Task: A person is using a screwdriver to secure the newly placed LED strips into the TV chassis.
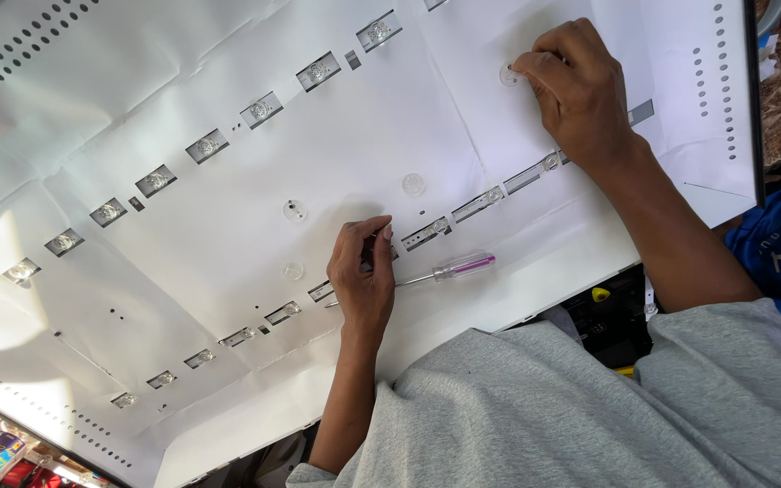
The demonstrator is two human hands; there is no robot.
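The left hand point(363, 276) is pinching, with narrow fingers, the lower row of lensed light strips point(427, 233) on the white reflector sheet point(228, 208). The clear-and-purple-handled screwdriver point(449, 269) is lying just at its 3 o'clock, long axis running 3 to 9. The right hand point(580, 86) is pressing curled fingers on a clear round peg point(507, 73) at 1 o'clock.

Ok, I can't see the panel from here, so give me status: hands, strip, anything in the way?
Left hand pressing on the lower LED strip. Right hand fingertips on a clear peg. Screwdriver lying loose beside left hand.

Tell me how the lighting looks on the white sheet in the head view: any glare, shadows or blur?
Head view: strong light washes out the large white reflector sheet at lower left, hiding detail there; the left hand and right hand cast soft shadows; the clear-and-purple-handled screwdriver and the small round clear lenses look sharp, with no obvious motion blur.
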